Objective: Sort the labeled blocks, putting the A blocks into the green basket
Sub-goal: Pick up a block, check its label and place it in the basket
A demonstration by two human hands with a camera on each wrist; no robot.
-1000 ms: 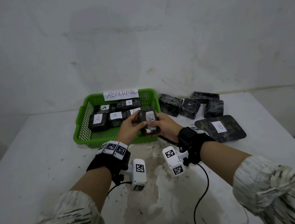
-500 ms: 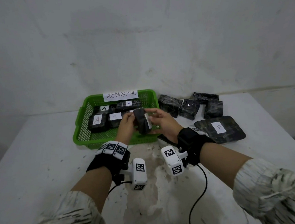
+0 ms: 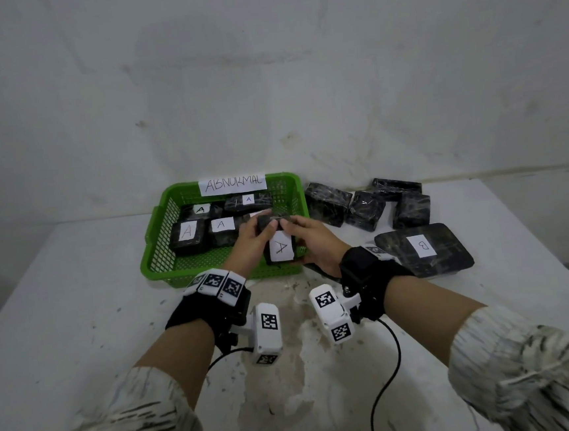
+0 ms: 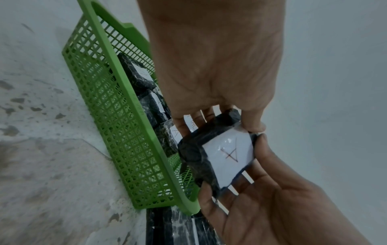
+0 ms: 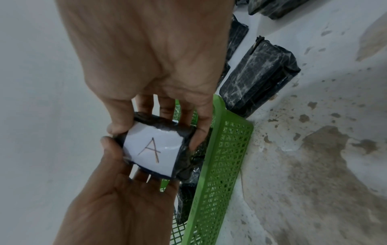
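Both hands hold one black wrapped block (image 3: 280,246) with a white A label facing me, above the front right rim of the green basket (image 3: 163,260). My left hand (image 3: 260,233) pinches its left and top edge, thumb on the front. My right hand (image 3: 303,234) cradles it from the right, fingers behind. The left wrist view shows the block (image 4: 226,157) beside the basket wall (image 4: 125,132). In the right wrist view the A label (image 5: 153,150) reads plainly. Several A-labelled blocks (image 3: 188,232) lie inside the basket.
Several black blocks with no label showing (image 3: 365,210) lie right of the basket near the wall. A larger flat block marked B (image 3: 423,249) lies just right of my right wrist. An ABNORMAL sign (image 3: 232,184) sits on the basket's far rim. Wrist cables trail over the stained table front.
The block has been turned in both hands: half a second ago it stood edge-on, now its A label faces me. It sits slightly lower, nearer the basket's front rim.
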